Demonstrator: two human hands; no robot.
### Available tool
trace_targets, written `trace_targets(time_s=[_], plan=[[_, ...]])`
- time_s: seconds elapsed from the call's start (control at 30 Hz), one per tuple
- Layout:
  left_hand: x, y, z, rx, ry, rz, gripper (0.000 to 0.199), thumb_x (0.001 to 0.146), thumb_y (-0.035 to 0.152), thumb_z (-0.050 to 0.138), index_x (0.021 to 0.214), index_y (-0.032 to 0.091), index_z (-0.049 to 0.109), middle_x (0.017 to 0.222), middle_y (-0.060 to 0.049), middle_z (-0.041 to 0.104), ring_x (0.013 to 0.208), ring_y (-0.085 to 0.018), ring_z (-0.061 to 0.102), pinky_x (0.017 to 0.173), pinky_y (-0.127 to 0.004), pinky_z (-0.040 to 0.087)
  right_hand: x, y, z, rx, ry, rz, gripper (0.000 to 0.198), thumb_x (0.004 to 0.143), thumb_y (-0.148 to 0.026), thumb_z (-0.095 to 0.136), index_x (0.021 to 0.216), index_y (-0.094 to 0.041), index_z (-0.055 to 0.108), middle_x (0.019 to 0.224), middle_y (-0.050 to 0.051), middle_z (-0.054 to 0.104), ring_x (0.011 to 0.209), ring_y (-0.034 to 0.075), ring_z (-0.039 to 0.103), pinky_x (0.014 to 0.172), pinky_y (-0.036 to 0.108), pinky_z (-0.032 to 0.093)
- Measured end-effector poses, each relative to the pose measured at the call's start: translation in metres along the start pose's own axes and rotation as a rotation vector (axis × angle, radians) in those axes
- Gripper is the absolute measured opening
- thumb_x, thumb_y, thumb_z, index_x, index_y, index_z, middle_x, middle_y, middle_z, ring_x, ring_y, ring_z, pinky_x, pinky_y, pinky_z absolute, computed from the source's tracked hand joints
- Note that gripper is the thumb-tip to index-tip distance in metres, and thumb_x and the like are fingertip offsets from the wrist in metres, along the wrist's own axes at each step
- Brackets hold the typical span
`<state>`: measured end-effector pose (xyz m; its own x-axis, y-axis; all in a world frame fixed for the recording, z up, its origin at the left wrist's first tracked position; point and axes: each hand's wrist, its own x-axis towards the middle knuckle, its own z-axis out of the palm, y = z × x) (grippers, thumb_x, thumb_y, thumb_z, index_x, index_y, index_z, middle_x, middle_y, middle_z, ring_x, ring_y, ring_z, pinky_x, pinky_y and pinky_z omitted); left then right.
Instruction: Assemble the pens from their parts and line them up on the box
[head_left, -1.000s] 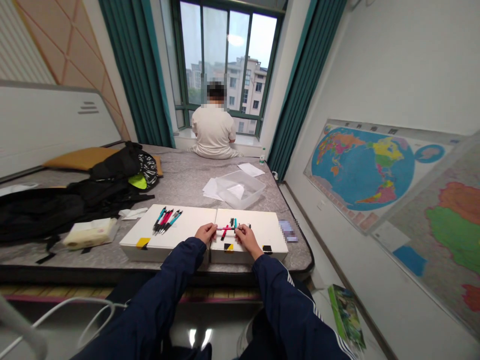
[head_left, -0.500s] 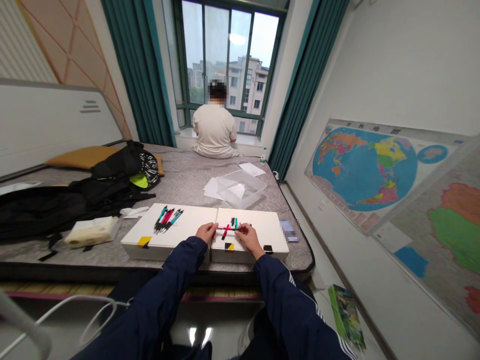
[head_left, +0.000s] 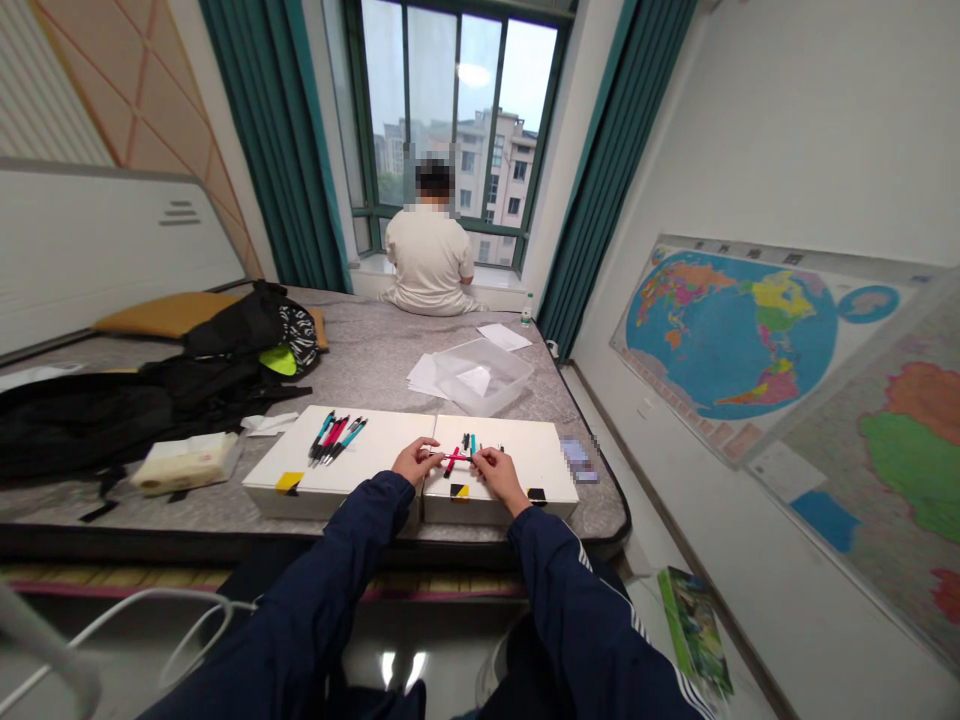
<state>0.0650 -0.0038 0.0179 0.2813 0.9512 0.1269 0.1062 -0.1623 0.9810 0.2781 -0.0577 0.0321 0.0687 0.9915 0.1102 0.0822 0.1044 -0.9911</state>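
Observation:
Above the right white box [head_left: 517, 480], a thin pink-red pen piece [head_left: 456, 457] spans the gap between my hands. My left hand [head_left: 417, 461] pinches its left end, which looks dark and thin. The right end, dark as well, is held in the fingers of my right hand [head_left: 498, 474]. Beneath it a red pen part [head_left: 451, 466] lies on the box, with small black and teal pen parts [head_left: 469, 441] just behind. On the left white box [head_left: 285, 450] several teal, red and black pens [head_left: 335, 438] lie side by side.
Behind the boxes stand a clear plastic bin [head_left: 495, 380] and loose papers [head_left: 425, 375]. A tissue pack [head_left: 184, 463] and black bags [head_left: 142, 410] lie left on the bed. A person in white [head_left: 429, 255] sits at the window, back turned, near a bottle [head_left: 527, 309].
The fingers of my left hand have opened out a little and shifted on the left end of the pen piece. My right hand stays nearly in place.

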Motion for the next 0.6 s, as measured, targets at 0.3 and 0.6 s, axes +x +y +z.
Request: trace_targets(time_s=[0.3,0.6], plan=[[0.0011,0.0005,0.0007,0.008,0.000,-0.017,0.041,0.067,0.053,0.071,0.080,0.015,0.065,0.062,-0.003,0.066,0.050,-0.012,0.053,0.050,-0.024,0.039,0.0007,0.0023,-0.0008,0.018,0.023,0.004,0.033,0.074,-0.049,0.066,0.078,-0.016,0.063,0.064,0.003,0.068,0.051,0.013,0.056,0.047,0.023,0.042],[-0.0021,0.0034,-0.0013,0.193,0.097,0.044,0.049,0.081,0.059,0.052,0.052,0.020,0.052,0.044,0.004,0.050,0.046,-0.012,0.046,0.054,-0.024,0.038,0.0036,0.0079,-0.0015,-0.066,0.023,-0.081,0.025,0.074,-0.041,0.067,0.079,-0.016,0.065,0.072,0.005,0.069,0.062,0.016,0.059,0.057,0.026,0.046]])
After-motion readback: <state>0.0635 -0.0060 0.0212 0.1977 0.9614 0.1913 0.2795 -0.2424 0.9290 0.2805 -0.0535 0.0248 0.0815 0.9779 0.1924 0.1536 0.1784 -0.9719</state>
